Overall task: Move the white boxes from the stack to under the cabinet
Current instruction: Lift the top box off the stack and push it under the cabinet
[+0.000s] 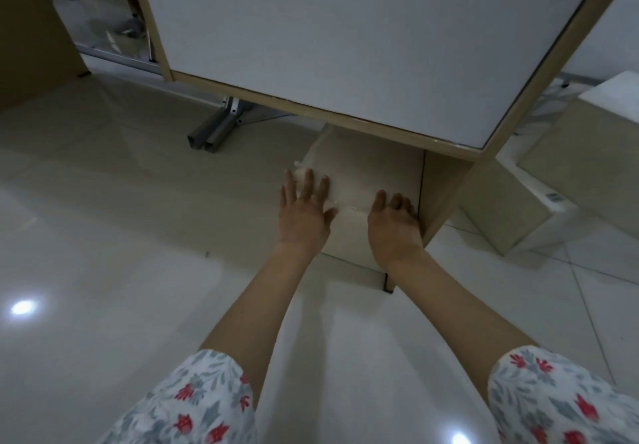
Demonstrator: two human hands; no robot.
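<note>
A white box [359, 170] lies on the floor, partly under the white cabinet [345, 35], its far end hidden by the cabinet's lower edge. My left hand [304, 212] lies flat with spread fingers on the box's near left corner. My right hand [394, 226] rests on the box's near right side, fingers bent slightly over the top edge, next to the cabinet's wooden side panel [446, 194].
Another white box [539, 181] stands on the floor to the right of the cabinet. A grey metal foot [214, 129] of a frame lies left of the cabinet. A brown wooden panel [31, 35] stands at far left. The tiled floor [103, 236] is glossy.
</note>
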